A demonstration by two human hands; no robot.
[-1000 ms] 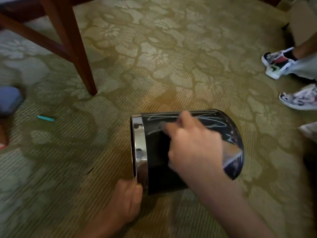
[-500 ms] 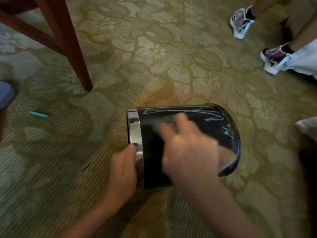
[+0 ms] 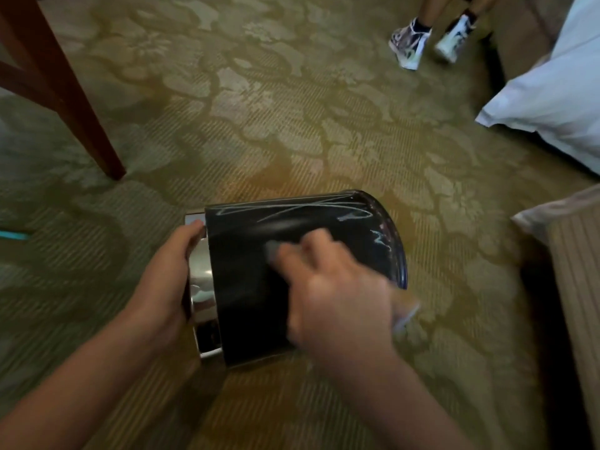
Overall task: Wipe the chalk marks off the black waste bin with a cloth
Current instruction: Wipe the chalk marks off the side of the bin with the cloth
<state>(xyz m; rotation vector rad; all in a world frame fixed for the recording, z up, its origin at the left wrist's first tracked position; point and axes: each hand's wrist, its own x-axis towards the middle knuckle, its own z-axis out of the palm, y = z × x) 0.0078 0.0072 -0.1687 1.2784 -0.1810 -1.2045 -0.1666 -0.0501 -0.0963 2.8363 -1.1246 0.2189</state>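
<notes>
Leg: a dark red wooden leg [image 3: 65, 102] slants in from the top left and stands on the carpet, well apart from the bin.
Teal stick: a thin teal stick [image 3: 13, 235] lies on the carpet at the left edge, cut off by the frame.
Carpet: the carpet [image 3: 259, 125] is olive-gold with a pale flower pattern and lies under everything.
Left hand: the left hand [image 3: 168, 274] grips the bin's left end, fingers curled round the silver band [image 3: 203, 287] and thumb on its upper edge.
Bin: the black bin [image 3: 246, 287] lies on its side on the carpet, low in the middle. Its banded end faces left and its rounded end faces right.
Marks: pale chalk marks [image 3: 292, 209] run in long strokes along the upper wall, with short scribbles near the right end. The wall below them looks plain black.
Right hand: the right hand [image 3: 337, 297] is blurred. It lies on the bin's wall, fingers reaching forward, fairly straight and a little spread, pressing down.
Cloth: the cloth [image 3: 406, 316] is mostly hidden under the palm. A pale scrap shows at the hand's right edge.
Shoes: two white patterned shoes [image 3: 409, 43] stand at the top right, far from the bin.
Pillow: a white pillow [image 3: 558, 102] lies at the right edge.
Cushion: a striped cushion [image 3: 578, 271] sits below the pillow, near the bin's right end.
</notes>
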